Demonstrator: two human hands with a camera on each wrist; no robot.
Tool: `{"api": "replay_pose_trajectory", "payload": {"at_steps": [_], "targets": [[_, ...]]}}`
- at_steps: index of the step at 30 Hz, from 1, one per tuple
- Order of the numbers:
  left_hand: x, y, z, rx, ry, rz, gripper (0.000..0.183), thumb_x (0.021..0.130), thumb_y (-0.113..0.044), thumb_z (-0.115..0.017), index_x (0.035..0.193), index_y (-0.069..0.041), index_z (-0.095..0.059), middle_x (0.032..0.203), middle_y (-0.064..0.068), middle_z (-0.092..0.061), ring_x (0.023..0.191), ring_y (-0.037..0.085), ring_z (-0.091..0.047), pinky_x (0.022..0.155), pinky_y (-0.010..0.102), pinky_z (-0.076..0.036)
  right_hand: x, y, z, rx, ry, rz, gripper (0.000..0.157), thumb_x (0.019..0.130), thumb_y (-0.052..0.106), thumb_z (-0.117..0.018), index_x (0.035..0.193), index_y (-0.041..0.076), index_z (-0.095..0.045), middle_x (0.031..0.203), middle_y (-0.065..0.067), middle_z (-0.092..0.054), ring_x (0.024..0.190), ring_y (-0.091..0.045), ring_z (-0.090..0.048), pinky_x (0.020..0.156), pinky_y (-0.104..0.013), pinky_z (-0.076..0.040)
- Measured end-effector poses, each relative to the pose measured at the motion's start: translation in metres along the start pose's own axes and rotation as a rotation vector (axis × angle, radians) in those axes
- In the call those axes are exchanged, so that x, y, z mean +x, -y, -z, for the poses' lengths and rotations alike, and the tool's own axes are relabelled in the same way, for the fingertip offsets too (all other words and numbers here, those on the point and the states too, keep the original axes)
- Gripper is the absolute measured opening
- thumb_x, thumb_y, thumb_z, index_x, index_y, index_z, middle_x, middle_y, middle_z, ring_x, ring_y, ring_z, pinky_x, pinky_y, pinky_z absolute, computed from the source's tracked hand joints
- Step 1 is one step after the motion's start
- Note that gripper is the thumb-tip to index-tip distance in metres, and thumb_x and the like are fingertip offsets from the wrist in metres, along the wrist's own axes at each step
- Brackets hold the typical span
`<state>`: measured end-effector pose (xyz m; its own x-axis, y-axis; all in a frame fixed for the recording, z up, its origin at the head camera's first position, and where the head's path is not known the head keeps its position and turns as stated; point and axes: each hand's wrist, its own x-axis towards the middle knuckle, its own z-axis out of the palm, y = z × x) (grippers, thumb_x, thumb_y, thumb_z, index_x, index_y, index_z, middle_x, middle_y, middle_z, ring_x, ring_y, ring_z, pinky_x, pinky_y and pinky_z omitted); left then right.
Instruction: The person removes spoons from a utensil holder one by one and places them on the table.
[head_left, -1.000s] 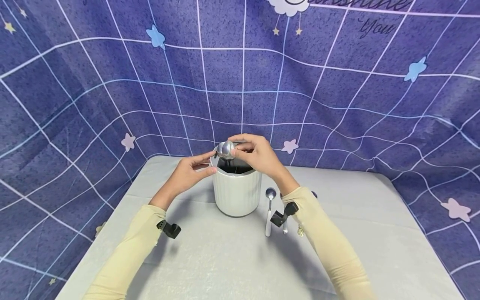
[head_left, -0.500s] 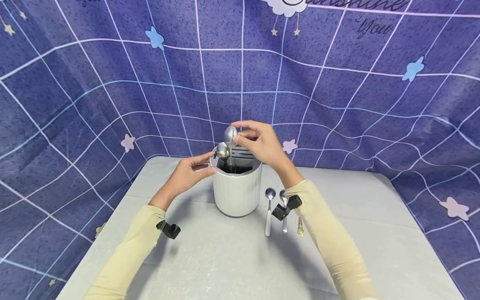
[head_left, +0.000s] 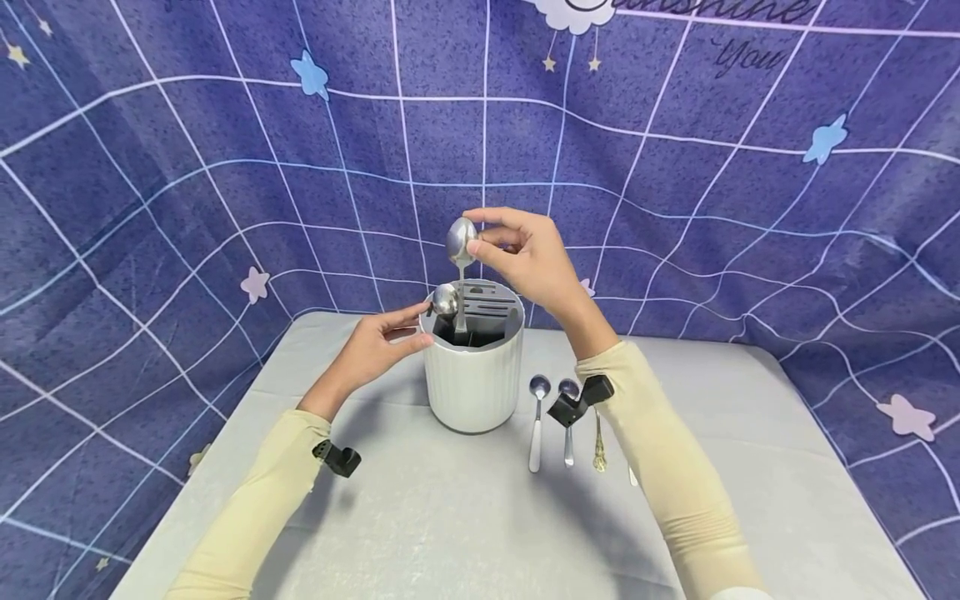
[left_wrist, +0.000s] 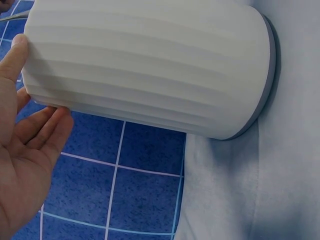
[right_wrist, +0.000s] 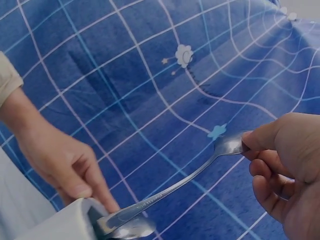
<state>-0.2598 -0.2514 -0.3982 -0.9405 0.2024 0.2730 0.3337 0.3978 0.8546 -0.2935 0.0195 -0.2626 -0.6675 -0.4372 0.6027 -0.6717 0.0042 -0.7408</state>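
Observation:
A metal spoon (head_left: 461, 237) hangs handle-down from my right hand (head_left: 525, 254), its bowl pinched between thumb and fingers. Its handle end is still inside the opening of the white ribbed utensil holder (head_left: 474, 387); in the right wrist view the spoon (right_wrist: 187, 177) slants from the rim up to the fingertips. My left hand (head_left: 371, 348) holds the holder by its left rim, thumb in front and fingers farther back. In the left wrist view the fingertips (left_wrist: 60, 117) lie against the holder's side. Another spoon (head_left: 446, 298) stands in the holder with its bowl up, close to the left fingers.
To the right of the holder lie a white-handled spoon (head_left: 536, 425), a silver spoon (head_left: 568, 446) and one with an ornate gold handle (head_left: 599, 454). A further handle tip (head_left: 633, 477) shows beside the right sleeve. A blue gridded cloth (head_left: 360, 200) hangs behind the pale table (head_left: 420, 517).
My right hand has risen, drawing the spoon up so most of its handle now shows. The left hand has stayed at the rim. More of the spoons on the table are uncovered.

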Motion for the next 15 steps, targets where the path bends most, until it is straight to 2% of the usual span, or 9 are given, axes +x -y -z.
{"api": "replay_pose_trajectory", "payload": {"at_steps": [2,4,8,9,11,13,15], "targets": [[0.001,0.000,-0.001,-0.001,0.001,-0.006,0.060,0.091,-0.035,-0.080,0.146,-0.018,-0.059,0.148,0.008,-0.057,0.129,0.032,-0.060,0.103,0.038,-0.055,0.002,0.004,0.004,0.004,-0.009,0.016,0.034,0.094,0.002,-0.073,0.127,0.000,-0.069,0.098,-0.016,-0.078,0.068,-0.008,-0.066,0.049,-0.019,-0.041],[0.002,0.001,-0.001,-0.002,0.000,-0.012,0.060,0.091,-0.034,-0.080,0.146,-0.018,-0.059,0.148,0.008,-0.057,0.129,0.032,-0.060,0.103,0.037,-0.055,0.003,0.007,0.008,-0.008,-0.013,0.021,0.034,0.094,0.003,-0.073,0.127,0.000,-0.069,0.097,-0.016,-0.078,0.061,-0.008,-0.061,0.046,-0.020,-0.037],[0.003,0.002,-0.002,-0.002,0.000,-0.011,0.060,0.091,-0.035,-0.080,0.145,-0.018,-0.060,0.148,0.008,-0.057,0.128,0.033,-0.061,0.103,0.038,-0.055,0.005,0.013,0.018,-0.028,-0.017,0.008,0.034,0.094,0.004,-0.073,0.127,0.001,-0.070,0.097,-0.014,-0.078,0.059,-0.010,-0.059,0.044,-0.020,-0.034],[0.003,0.003,-0.002,-0.002,0.000,-0.010,0.060,0.091,-0.035,-0.080,0.145,-0.018,-0.060,0.147,0.008,-0.057,0.128,0.033,-0.061,0.103,0.038,-0.055,0.005,0.015,0.020,-0.027,-0.018,-0.002,0.034,0.094,0.004,-0.073,0.128,0.001,-0.070,0.097,-0.014,-0.078,0.061,-0.009,-0.061,0.047,-0.019,-0.038],[0.002,0.002,-0.002,-0.003,0.003,-0.006,0.061,0.091,-0.036,-0.080,0.145,-0.019,-0.060,0.148,0.008,-0.057,0.128,0.034,-0.061,0.103,0.039,-0.055,0.004,0.018,0.025,-0.020,-0.024,-0.027,0.034,0.094,0.003,-0.073,0.127,0.001,-0.070,0.097,-0.014,-0.078,0.074,-0.010,-0.070,0.056,-0.018,-0.048],[0.002,0.003,-0.002,-0.008,0.004,-0.004,0.060,0.091,-0.035,-0.080,0.146,-0.019,-0.060,0.148,0.009,-0.057,0.128,0.035,-0.060,0.103,0.040,-0.055,0.003,0.020,0.030,-0.017,-0.030,-0.045,0.034,0.094,0.003,-0.073,0.128,0.001,-0.070,0.097,-0.015,-0.078,0.082,-0.012,-0.073,0.068,-0.020,-0.057],[0.001,0.003,-0.001,-0.011,-0.001,0.000,0.060,0.091,-0.035,-0.080,0.145,-0.019,-0.060,0.148,0.009,-0.056,0.128,0.036,-0.060,0.103,0.041,-0.055,0.002,0.021,0.034,-0.018,-0.033,-0.066,0.034,0.093,0.003,-0.074,0.128,0.001,-0.070,0.097,-0.015,-0.078,0.087,-0.014,-0.074,0.079,-0.024,-0.060]]}}
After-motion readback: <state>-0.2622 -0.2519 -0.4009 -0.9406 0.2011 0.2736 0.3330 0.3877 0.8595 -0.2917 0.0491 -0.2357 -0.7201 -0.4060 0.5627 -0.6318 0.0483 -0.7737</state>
